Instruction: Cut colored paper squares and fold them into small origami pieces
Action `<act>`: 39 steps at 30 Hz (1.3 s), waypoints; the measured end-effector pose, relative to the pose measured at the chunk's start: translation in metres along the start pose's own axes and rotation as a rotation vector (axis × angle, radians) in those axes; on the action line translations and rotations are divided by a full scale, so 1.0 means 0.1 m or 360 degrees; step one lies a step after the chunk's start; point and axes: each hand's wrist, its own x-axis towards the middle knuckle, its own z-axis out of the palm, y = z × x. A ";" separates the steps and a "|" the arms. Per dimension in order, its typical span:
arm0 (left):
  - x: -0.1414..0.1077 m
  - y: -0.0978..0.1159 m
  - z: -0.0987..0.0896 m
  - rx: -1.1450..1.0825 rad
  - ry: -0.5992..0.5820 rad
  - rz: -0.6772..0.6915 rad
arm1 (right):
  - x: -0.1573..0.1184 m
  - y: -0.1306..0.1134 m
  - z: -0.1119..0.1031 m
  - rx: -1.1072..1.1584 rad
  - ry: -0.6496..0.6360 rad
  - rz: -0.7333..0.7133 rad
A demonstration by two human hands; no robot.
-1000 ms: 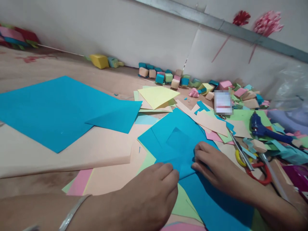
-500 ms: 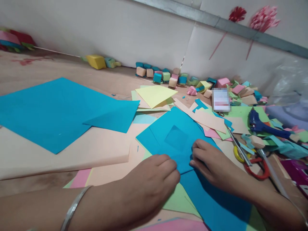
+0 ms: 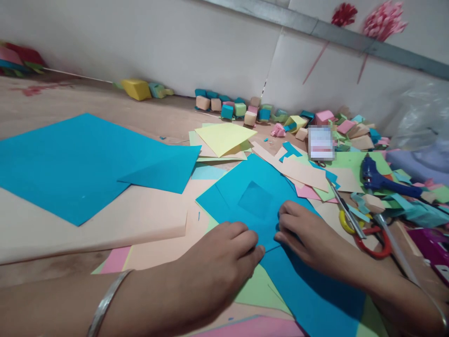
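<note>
Along the foot of the white wall (image 3: 115,37) sits a row of small paper cubes (image 3: 227,111), with a yellow paper box (image 3: 136,90) farther left. Above, a red flower (image 3: 344,15) and a pink flower (image 3: 385,19) — both artificial — meet a gray rail (image 3: 294,18). At right lie a blue glue gun (image 3: 391,184), red and yellow scissor handles (image 3: 373,255) and a clear plastic bag (image 3: 417,121).

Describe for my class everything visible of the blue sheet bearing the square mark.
The blue sheet looks like matte paper and lies mostly flat, one corner pointing away. A darker square mark shows near its middle, with a thin slanting line to the left. Pale green paper shows along its left edge. The left hand and right hand are at its near side, hiding parts. Another blue piece meets its near edge; whether they join is unclear.
</note>
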 end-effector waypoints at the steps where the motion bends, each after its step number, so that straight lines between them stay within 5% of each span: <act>1: 0.00 0.00 0.00 0.0001 0.0009 -0.0003 | 0.00 0.00 0.00 -0.0008 0.0001 -0.0002; 14: -0.01 0.00 -0.01 0.0288 0.0044 0.0202 | 0.01 0.08 0.01 0.0012 0.0014 0.0050; 27: 0.03 -0.04 0.01 0.0238 -0.0025 0.0161 | 0.05 0.27 -0.20 0.0108 -0.0013 0.0079; 35: 0.09 -0.06 0.02 0.0203 -0.0070 0.0085 | 0.01 0.18 -0.04 0.0049 0.0085 0.0056; 39: 0.07 -0.07 0.04 0.0180 -0.0032 0.0108 | 0.04 0.23 -0.09 0.0088 -0.0022 0.0064</act>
